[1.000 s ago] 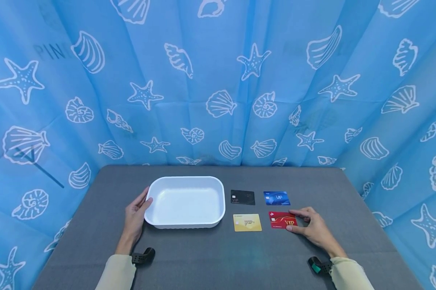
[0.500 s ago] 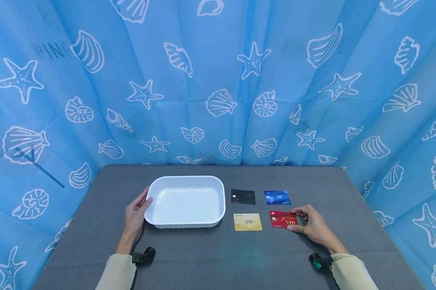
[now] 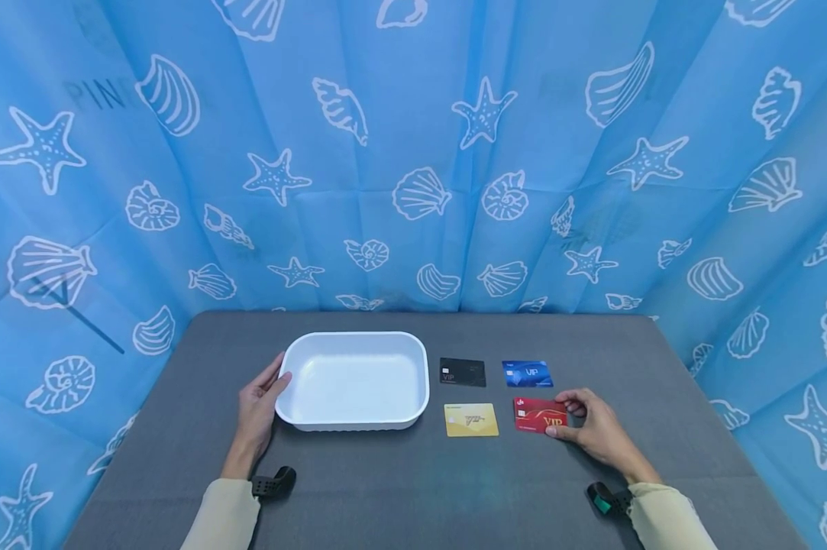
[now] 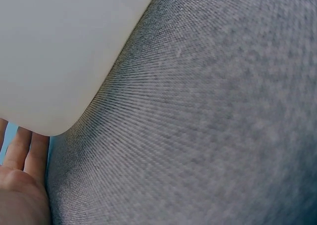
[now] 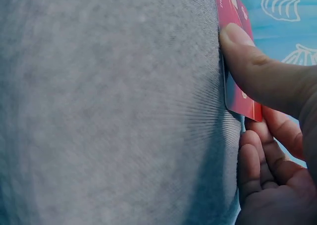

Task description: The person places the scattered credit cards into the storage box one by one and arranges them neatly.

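Though we cannot tell whether all of it touches the gray tablecloth, we find the red card, printed side up, toward 3 o'clock of the cloth's middle. The right hand pinches its right end, thumb at the 4 o'clock corner and forefinger at the 2 o'clock one; from the right wrist we see the thumb lying over its face. Around this card we have the blue card near 12 o'clock, the black card at 10 and the yellow card at 9, all lying apart. Farther out toward 9 o'clock sits the white tray, upright. The left hand grips its left end, thumb over the rim and fingers along the outer wall. On each wrist we see a black band beside a pale yellow sleeve. At 12 o'clock, beyond everything, hangs a blue curtain with white shells and starfish.
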{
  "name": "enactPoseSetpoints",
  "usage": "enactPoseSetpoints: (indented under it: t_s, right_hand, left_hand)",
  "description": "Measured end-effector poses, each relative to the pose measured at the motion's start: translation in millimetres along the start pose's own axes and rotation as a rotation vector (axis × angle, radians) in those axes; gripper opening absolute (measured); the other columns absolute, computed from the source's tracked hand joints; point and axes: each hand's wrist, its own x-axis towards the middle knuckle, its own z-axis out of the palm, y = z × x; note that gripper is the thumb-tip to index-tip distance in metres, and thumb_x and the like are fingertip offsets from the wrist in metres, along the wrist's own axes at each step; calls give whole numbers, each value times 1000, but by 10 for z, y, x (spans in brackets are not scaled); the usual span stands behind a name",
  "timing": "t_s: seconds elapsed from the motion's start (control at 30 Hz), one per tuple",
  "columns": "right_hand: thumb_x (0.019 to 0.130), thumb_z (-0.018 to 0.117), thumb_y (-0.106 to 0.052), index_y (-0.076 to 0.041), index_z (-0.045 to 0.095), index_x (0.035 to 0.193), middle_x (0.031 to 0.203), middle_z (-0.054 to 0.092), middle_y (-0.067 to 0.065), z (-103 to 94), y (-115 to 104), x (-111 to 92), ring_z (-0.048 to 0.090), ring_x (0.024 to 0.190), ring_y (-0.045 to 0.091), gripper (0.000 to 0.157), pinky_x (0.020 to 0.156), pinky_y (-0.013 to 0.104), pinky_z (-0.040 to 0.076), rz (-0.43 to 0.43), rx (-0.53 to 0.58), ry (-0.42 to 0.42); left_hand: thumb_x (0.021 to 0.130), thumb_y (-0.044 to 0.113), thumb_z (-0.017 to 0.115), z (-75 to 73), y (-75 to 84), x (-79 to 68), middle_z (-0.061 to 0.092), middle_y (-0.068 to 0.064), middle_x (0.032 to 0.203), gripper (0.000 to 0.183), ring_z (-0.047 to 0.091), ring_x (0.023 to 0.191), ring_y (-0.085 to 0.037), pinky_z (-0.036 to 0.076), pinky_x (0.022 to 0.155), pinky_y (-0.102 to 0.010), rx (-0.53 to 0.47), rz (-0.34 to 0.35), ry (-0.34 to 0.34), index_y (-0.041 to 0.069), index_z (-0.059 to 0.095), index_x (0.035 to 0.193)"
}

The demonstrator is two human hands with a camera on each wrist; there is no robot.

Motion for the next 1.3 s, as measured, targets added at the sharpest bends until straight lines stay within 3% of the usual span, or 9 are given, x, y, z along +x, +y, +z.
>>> enactPoseSetpoints:
  t_s: [0.2,0.6,0.87,1.3]
  right_hand:
    - [78,89,-14,10,60,121,104,63,14,-12,-4,22,57,89,22,57,71,28,49,40,38,-5]
    - [85,80,-2,9,65,116,99,66,14,-8,17,23,59,78,17,36,65,21,52,71,131,43]
    - [91,76,-6,9,65,116,101,67,15,-50,-1,33,63,84,21,32,67,24,54,131,172,11]
    - [97,70,-14,10,65,119,110,69,23,-63,-14,15,67,96,29,33,78,37,59,134,171,5]
  left_hand:
    - [104,13,60,6,20,-6,44,-8,156,51,42,143,-25,43,100,-15,-10,-3,-1,4,45,151]
    - [103,15,61,-2,3,-3,44,-9,156,51,43,142,-25,44,100,-16,-14,7,-2,5,46,151]
    - [103,15,61,0,11,-1,45,-9,155,51,43,142,-24,44,100,-16,-14,3,8,5,46,151]
    - [103,12,60,5,32,2,45,-8,156,51,43,142,-24,44,99,-15,-20,-24,8,5,45,151]
